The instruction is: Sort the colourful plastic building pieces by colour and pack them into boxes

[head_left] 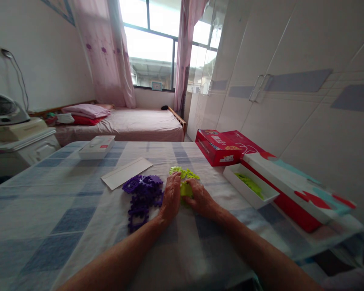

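Observation:
A pile of bright yellow-green plastic interlocking pieces (186, 189) lies on the tablecloth between my two hands. Along the pile's left side stands my left hand (171, 197), on edge with its fingers stretched out. My right hand (202, 201) is at the right side, thumb and fingers apart and touching the green pieces. Part of the pile is hidden behind the fingers. Just left of my left hand sits a heap of purple interlocking pieces (144, 195), with notched edges and open frames.
A white open box (230, 171) with green pieces (250, 184) inside stands at right. Behind it are a red box (218, 150) and a long red-and-white box (288, 192). A white lid-like panel (125, 173) and a white box (97, 147) lie at left.

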A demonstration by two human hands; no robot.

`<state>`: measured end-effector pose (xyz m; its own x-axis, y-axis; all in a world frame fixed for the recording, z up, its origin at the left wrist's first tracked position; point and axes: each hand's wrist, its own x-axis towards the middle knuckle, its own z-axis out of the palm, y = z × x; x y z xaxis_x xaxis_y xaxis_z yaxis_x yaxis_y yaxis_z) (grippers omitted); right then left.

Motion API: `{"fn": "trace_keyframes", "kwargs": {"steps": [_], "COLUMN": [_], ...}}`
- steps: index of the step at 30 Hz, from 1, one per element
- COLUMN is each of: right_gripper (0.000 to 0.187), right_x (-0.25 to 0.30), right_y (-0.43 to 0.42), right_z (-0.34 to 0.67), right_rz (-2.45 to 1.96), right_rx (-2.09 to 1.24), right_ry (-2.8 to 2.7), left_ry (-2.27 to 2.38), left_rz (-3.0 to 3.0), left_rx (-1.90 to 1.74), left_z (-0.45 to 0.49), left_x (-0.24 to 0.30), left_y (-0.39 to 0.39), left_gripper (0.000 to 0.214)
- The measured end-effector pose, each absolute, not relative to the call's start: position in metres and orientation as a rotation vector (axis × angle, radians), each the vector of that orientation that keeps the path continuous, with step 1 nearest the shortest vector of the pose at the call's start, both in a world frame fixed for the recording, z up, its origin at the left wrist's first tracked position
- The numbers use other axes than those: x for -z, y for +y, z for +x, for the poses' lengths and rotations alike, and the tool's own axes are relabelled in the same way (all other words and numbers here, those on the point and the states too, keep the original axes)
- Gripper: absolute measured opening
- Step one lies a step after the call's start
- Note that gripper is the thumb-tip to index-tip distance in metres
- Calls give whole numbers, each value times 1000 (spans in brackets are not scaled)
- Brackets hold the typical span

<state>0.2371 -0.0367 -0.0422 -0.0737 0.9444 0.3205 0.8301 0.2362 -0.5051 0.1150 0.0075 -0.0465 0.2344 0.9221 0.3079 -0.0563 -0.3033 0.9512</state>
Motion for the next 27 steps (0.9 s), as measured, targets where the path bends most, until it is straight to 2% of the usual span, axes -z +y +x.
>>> {"fn": "trace_keyframes", "kwargs": {"steps": [11, 15, 19, 24, 27], "right_gripper": [36, 36, 36, 46, 50], "right_x": [37, 29, 6, -13, -11], "right_y": [-43, -43, -54, -80, -93], "right_z": [229, 245, 303, 393, 424], "right_rz": [-1243, -1441, -1657, -1862, -2006], "right_rx": [-185, -169, -86, 159, 181], "right_ry": [-1908, -1687, -1384, -1219, -1241], "left_ry": [856, 803, 816, 824, 824], "left_rz": [1483, 1387, 1376, 1398, 1425], "left_rx": [-1267, -1240, -1229, -1203, -1190], "left_z": [115, 116, 116, 116, 115], "left_x": [51, 56, 59, 59, 57], "left_y": [11, 13, 15, 14, 14], "left_gripper": [50, 57, 55, 54, 55]}}
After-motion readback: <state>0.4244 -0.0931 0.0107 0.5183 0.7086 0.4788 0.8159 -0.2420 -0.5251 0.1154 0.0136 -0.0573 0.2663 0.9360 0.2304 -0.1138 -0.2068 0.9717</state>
